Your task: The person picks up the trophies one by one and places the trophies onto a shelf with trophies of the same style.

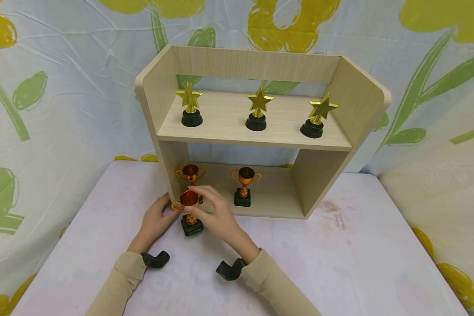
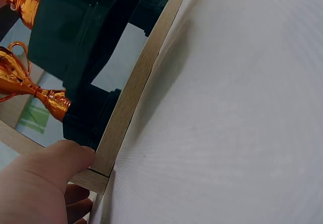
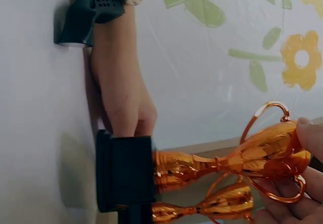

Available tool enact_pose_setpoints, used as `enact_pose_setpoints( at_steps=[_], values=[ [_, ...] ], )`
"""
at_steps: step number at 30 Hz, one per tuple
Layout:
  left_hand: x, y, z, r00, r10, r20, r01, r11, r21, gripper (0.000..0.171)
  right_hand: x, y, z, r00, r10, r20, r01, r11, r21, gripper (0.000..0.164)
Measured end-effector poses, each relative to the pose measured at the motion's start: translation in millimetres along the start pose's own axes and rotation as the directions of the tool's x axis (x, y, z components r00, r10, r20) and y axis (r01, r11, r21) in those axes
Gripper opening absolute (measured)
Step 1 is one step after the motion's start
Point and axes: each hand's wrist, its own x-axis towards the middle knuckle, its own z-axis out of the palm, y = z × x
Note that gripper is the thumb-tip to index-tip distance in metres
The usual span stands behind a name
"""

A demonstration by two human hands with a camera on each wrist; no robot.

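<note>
My right hand (image 1: 221,219) pinches an orange-bronze trophy cup (image 1: 188,199) by its bowl, thumb and fingers at the rim. The cup's black square base hangs in front of the wooden shelf's lower left corner, slightly tilted. My left hand (image 1: 155,221) grips the front of the shelf's (image 1: 256,142) left side panel near the bottom, thumb (image 2: 75,158) inside and fingers outside. Right behind the held cup, a second trophy cup (image 1: 191,171) stands on the lower board, partly hidden. A third trophy cup (image 1: 245,176) stands upright near that board's middle.
Three gold star trophies, a left one (image 1: 188,103), a middle one (image 1: 259,107) and a right one (image 1: 319,115), stand on the upper board. A white cloth (image 1: 339,263) covers the table. Behind hangs a flower-print curtain (image 1: 83,87). Both wrists carry black camera mounts.
</note>
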Motion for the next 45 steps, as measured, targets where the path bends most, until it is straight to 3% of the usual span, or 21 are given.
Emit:
enact_pose_setpoints(
  at_steps=[7,18,24,35,45],
  values=[
    [0.4,-0.4,0.7,1.0,0.011,-0.003,-0.011,1.0,0.006,0.052,2,-8,-13,0.999,-0.031,0.024,0.031,0.999,-0.026,0.047],
    [1.4,-1.7,0.8,1.0,-0.005,0.011,0.005,1.0,0.006,0.052,3,-16,-35,1.0,0.01,0.02,-0.007,0.995,-0.103,0.046],
    [0.4,-1.2,0.5,1.0,-0.004,0.001,0.004,1.0,0.009,0.051,3,-20,-47,0.999,0.042,0.006,-0.041,0.995,-0.095,0.045],
    [0.4,-3.9,1.0,1.0,0.009,0.003,-0.009,1.0,-0.009,0.05,3,-20,-63,0.999,-0.016,-0.037,0.014,0.997,-0.069,0.042],
    [1.3,-1.6,0.7,1.0,-0.004,0.018,0.004,1.0,-0.008,0.053,2,-30,-85,0.997,0.052,-0.065,-0.055,0.997,-0.048,0.044]
  ],
)
